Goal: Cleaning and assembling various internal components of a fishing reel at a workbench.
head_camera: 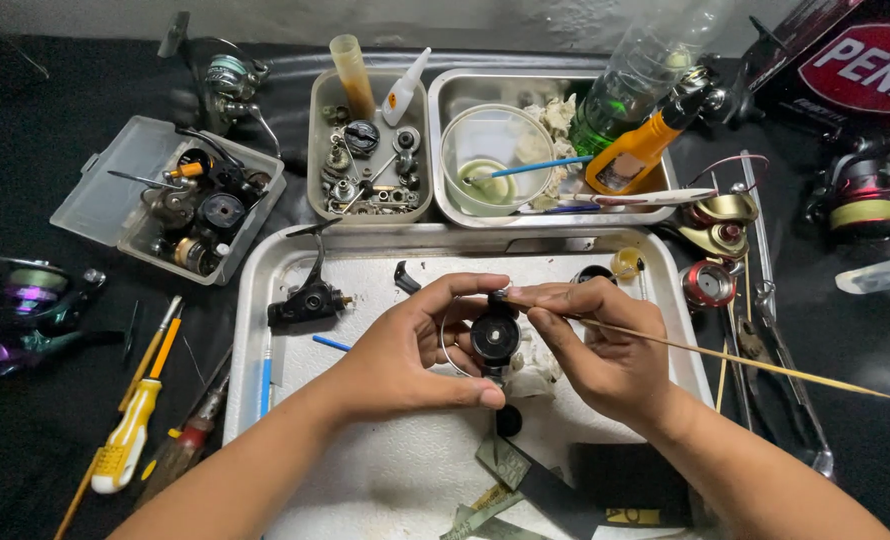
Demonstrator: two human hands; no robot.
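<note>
My left hand [410,350] grips a small black round reel part [494,337] between thumb and fingers, held above a large metal tray [265,290]. My right hand [600,345] pinches a long thin wooden stick [755,365] whose tip touches the top of the black part; the stick runs off to the right. A thin wire loop shows beside the part. Under my hands lies crumpled white tissue [530,380]. A black reel body [308,300] rests on the tray's left side.
Behind the tray stand a square tin of small parts [370,165] and a metal tray with a clear cup and blue brush [485,165]. A clear parts box [180,200] and screwdrivers [135,420] lie left. Reels, spools and pliers [775,330] crowd the right.
</note>
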